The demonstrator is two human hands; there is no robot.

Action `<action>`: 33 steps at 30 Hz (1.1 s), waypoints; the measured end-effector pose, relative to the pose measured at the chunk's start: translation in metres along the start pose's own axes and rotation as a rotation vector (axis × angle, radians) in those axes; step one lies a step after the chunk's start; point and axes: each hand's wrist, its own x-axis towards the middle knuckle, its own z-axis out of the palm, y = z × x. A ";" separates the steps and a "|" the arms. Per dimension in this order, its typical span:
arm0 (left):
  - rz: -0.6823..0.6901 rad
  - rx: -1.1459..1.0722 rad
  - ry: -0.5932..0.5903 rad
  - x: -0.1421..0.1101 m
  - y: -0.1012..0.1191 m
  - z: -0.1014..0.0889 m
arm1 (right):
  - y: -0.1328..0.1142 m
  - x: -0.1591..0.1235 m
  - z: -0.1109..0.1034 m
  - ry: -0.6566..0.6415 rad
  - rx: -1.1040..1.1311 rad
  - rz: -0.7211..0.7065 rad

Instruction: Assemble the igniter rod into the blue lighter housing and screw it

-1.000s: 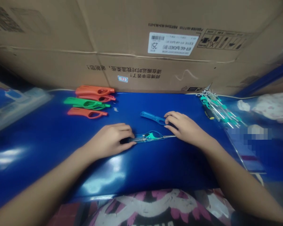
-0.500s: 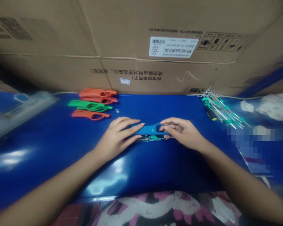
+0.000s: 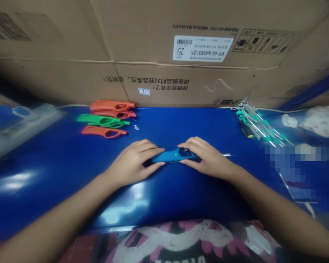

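Between my hands, low over the blue table, is a blue plastic lighter casing with a trigger opening and a small green spot on it. My left hand is closed around its left end, thumb on the near side and fingers on the far side. Fingers and thumb of my right hand pinch the other end by the trigger opening. A thin metal tube sticks out to the right beyond my right hand. The inside of the casing is hidden.
Orange, red and green lighter casings lie at the back left. At the back right are a bundle of metal tubes with green parts and a dark screwdriver handle. A large cardboard box stands behind the table.
Both hands have closed in on the blue casing, which now covers the parts beneath it. My right hand has shifted from the trigger opening to grip the casing's right end.
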 end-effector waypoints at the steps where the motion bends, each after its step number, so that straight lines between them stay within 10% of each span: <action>1: -0.009 0.005 -0.023 0.000 0.000 -0.001 | 0.000 0.000 0.000 -0.007 -0.038 -0.016; 33: -0.073 0.104 -0.135 -0.001 0.000 0.007 | 0.004 0.000 0.006 -0.005 -0.154 -0.032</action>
